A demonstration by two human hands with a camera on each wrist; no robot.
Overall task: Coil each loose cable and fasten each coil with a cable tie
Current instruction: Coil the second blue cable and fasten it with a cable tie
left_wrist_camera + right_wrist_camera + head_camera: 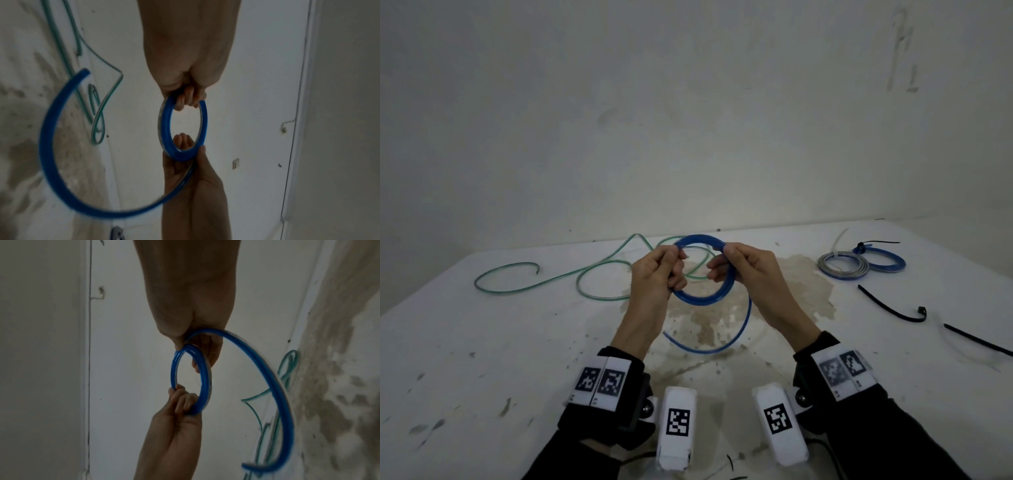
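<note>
A blue cable (703, 300) is wound into a small coil of several loops held upright above the table. My left hand (675, 255) pinches the coil's left side and my right hand (725, 256) pinches its right side. The cable's free tail (740, 337) hangs from the right hand in a wide arc down to the tabletop. In the left wrist view the coil (164, 123) sits between both hands, with the tail (47, 154) sweeping left. The right wrist view shows the coil (205, 378) and the tail (267, 378) curving right. A loose green cable (524, 291) sprawls on the table behind.
Two tied coils lie at the far right: a grey one (842, 277) with a white tie and a blue one (887, 271) with a black tie. Two loose black cable ties (893, 313) (976, 339) lie nearer on the right. The white table (482, 359) is stained at its middle.
</note>
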